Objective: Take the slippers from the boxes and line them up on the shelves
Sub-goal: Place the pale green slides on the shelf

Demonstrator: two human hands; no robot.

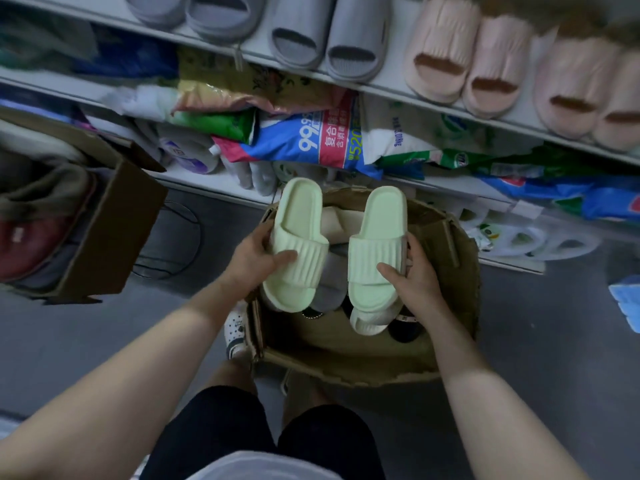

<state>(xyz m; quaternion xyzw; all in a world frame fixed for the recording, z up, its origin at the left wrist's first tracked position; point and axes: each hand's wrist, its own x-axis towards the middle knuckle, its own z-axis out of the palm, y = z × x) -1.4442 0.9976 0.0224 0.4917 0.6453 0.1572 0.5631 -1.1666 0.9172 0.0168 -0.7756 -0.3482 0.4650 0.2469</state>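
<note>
Head view
Left hand: the left hand is closed around the pale green ribbed foam slipper on the left, thumb laid across the ribbed strap, the other fingers hidden behind its outer edge.
Right hand: the right hand is closed around the pale green ribbed foam slipper on the right, thumb on the strap near the toe end, fingers wrapped round the outer edge.
Slipper position: both green slippers are held side by side, soles down, heels pointing toward the shelves, above the open brown cardboard box on the floor.
Box contents: a cream ribbed slipper lies just under the right-hand green one; grey and dark slippers lie beside it, partly hidden.
Upper shelf: along the front edge of the white shelf stand grey foam slippers toward the left and pink ribbed foam slippers toward the right, toes outward.
Lower shelf: coloured plastic detergent bags are stacked below the slipper shelf.
Second box: a brown cardboard carton stands at the left edge, holding dark red and olive plush slippers.
Person: black shorts and a white perforated clog show beside the box's near left corner.
</note>
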